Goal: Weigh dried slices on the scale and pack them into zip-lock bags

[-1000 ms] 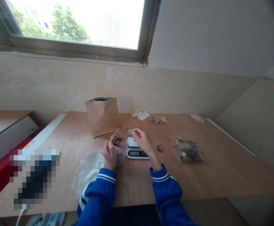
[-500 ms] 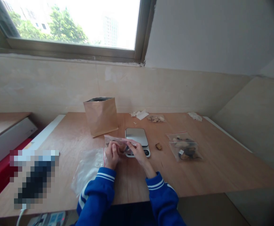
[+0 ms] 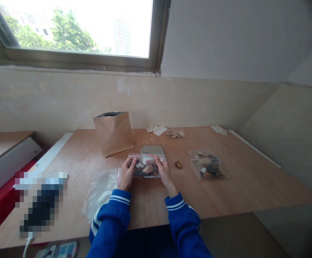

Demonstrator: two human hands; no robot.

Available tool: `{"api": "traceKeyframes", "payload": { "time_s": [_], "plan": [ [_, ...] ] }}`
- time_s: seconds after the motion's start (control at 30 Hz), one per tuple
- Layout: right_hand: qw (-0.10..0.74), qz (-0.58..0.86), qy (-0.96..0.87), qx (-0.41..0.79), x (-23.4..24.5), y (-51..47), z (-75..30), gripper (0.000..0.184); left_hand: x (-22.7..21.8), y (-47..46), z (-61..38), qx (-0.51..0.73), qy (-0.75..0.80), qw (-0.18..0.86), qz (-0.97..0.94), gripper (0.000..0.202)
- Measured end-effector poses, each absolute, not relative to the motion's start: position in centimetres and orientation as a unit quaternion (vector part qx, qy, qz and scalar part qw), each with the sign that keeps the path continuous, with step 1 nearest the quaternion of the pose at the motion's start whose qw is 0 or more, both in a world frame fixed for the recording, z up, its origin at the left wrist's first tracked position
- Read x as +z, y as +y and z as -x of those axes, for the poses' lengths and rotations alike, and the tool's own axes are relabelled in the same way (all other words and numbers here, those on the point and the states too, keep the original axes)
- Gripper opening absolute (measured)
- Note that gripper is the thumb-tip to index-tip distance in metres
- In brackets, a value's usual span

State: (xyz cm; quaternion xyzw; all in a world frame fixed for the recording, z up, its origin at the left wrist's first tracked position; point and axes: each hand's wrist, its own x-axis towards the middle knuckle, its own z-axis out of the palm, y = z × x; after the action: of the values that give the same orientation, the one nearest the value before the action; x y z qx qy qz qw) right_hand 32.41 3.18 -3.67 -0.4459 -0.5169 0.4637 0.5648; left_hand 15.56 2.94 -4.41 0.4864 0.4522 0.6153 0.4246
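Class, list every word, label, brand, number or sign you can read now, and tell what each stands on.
No text can be read.
White label on or in the held bag, between left hand and right hand: too small.
Second label on or in the bag farther right: too small.
Scale: display covered by the held bag, unreadable.
Device at the bottom edge: any markings too blurred.
Brown pouch: no print visible on its front.
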Motion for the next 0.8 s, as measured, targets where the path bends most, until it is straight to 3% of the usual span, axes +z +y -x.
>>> {"api": "traceKeyframes", "payload": {
  "time_s": [0.13, 0.27, 0.5, 0.8],
  "plan": [
    [0.579, 0.51, -0.568, 0.287, -4.3, 2.8, -32.7, 0.049, -4.4, 3.0, -15.7, 0.621, 0.458, 0.436, -0.464, 0.042],
    [0.552, 0.537, -0.598, 0.22, -4.9, 2.6, -33.1, 0.044, -4.3, 3.2, -15.6, 0.63, 0.468, 0.442, -0.435, 0.046],
    [0.573, 0.552, -0.567, 0.212, -4.8, 2.4, -32.9, 0.036, -4.1, 3.3, -15.4, 0.643, 0.486, 0.429, -0.408, 0.048],
    [0.628, 0.522, -0.522, 0.246, -5.3, 2.6, -32.6, 0.04, -4.6, 3.6, -15.3, 0.676, 0.483, 0.382, -0.403, 0.04]
  ]
}}
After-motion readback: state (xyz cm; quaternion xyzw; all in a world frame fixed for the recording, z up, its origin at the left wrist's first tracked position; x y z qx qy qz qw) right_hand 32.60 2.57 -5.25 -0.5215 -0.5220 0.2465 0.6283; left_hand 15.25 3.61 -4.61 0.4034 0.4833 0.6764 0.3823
